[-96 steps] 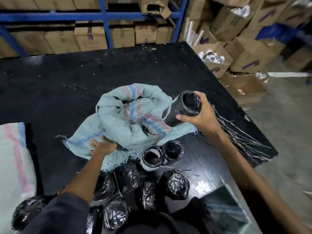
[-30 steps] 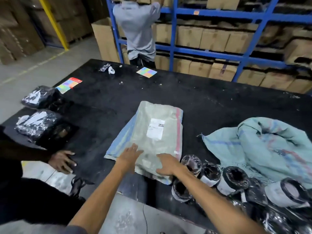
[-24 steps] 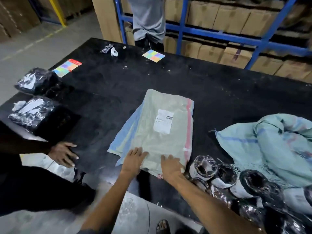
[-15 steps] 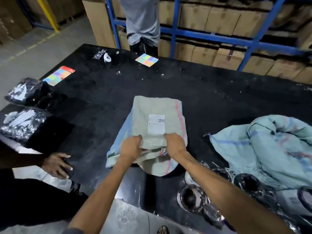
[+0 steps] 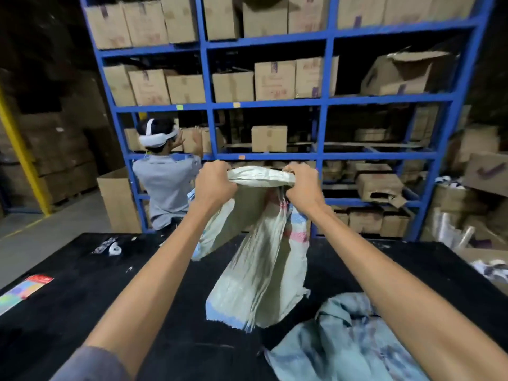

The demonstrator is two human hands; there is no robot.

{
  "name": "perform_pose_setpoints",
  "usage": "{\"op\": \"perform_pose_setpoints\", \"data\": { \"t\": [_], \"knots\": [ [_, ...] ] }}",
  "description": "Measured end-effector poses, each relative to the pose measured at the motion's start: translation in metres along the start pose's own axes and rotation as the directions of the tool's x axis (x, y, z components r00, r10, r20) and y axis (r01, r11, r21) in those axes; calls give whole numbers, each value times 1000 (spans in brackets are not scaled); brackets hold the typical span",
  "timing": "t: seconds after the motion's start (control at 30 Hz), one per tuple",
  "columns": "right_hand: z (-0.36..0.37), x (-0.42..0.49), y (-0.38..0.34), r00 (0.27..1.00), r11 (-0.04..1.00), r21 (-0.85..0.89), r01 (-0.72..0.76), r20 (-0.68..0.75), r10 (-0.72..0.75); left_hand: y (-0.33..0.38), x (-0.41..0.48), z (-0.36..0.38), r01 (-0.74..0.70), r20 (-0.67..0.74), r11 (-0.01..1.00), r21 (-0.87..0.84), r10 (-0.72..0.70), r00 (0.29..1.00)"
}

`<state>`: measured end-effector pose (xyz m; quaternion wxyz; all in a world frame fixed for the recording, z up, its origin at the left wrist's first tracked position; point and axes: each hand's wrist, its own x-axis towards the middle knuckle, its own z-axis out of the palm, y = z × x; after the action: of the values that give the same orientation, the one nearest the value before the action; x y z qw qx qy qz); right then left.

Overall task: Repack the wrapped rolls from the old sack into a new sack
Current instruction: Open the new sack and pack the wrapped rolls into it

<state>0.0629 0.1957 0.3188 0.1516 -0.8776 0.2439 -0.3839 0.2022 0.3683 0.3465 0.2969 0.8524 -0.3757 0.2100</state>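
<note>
The new sack (image 5: 258, 259) hangs at frame centre above the black table (image 5: 82, 298), its top edge gripped by the left hand (image 5: 215, 185) and right hand (image 5: 302, 185). The old sack (image 5: 346, 347) lies crumpled at lower right.

I can read nothing here. The cartons (image 5: 275, 81) on the blue rack (image 5: 384, 99) carry purple marks and faint reddish print, all too blurred to make out. A green tag (image 5: 179, 107) and an orange tag (image 5: 236, 105) sit on one rack rail, with no legible writing. A card (image 5: 26, 288) of coloured squares lies at the left edge of the black table (image 5: 82, 298), its print too small. The new sack (image 5: 261, 270) shows only stripes.
</note>
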Motion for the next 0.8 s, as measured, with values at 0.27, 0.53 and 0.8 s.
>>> {"op": "perform_pose_setpoints", "data": {
  "t": [0.27,0.53,0.8],
  "knots": [
    [-118,-36,153,991,822,-567,-52,-134,-30,148,34,67,-196,46,979,-58,199,979],
    [-170,-63,252,983,851,-521,-66,-178,-33,200,20,124,-402,95,887,225,391,915],
    [-190,-70,315,951,943,-268,-197,-285,118,232,-7,145,-576,39,805,143,577,816]
  ]
}}
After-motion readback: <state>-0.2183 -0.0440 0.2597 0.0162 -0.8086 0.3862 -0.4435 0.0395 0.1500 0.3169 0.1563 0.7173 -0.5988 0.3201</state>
